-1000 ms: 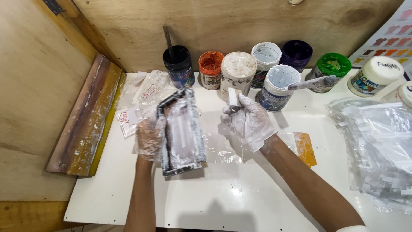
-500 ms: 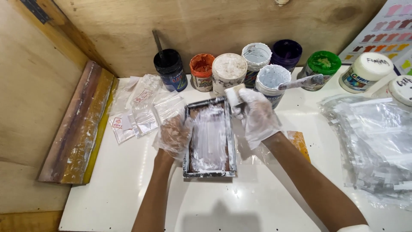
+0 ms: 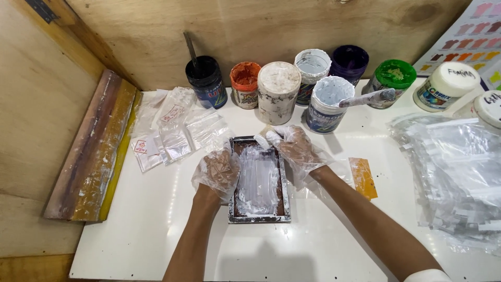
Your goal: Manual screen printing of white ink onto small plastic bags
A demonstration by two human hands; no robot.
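Screen-printing frame (image 3: 259, 180), small, rectangular and smeared with white ink, lies flat near the middle of a white table (image 3: 156, 230). Half a second ago it sat a little farther from the person; a second ago it was held tilted on edge, further left. Now it is down, square to the person, which suggests it has just been seated in place for a pass of ink.

From large to small: a plywood wall (image 3: 261, 26) backs the table. A heap of clear plastic bags (image 3: 454, 177) fills the right side. A long wooden squeegee (image 3: 88, 151) lies along the left edge. A row of paint jars (image 3: 279, 91) in black, orange, white, purple and green stands at the back, one with a stirring stick (image 3: 368, 97) resting across it. Several small printed bags (image 3: 172, 130) lie just left of the frame, and an orange card (image 3: 362, 177) lies to its right.

Both hands wear thin clear gloves. The left hand (image 3: 218, 172) rests spread, palm down, on the frame's left rail. The right hand (image 3: 295, 149) curls over the far right corner, fingers (image 3: 276, 137) pressed together on the rim.
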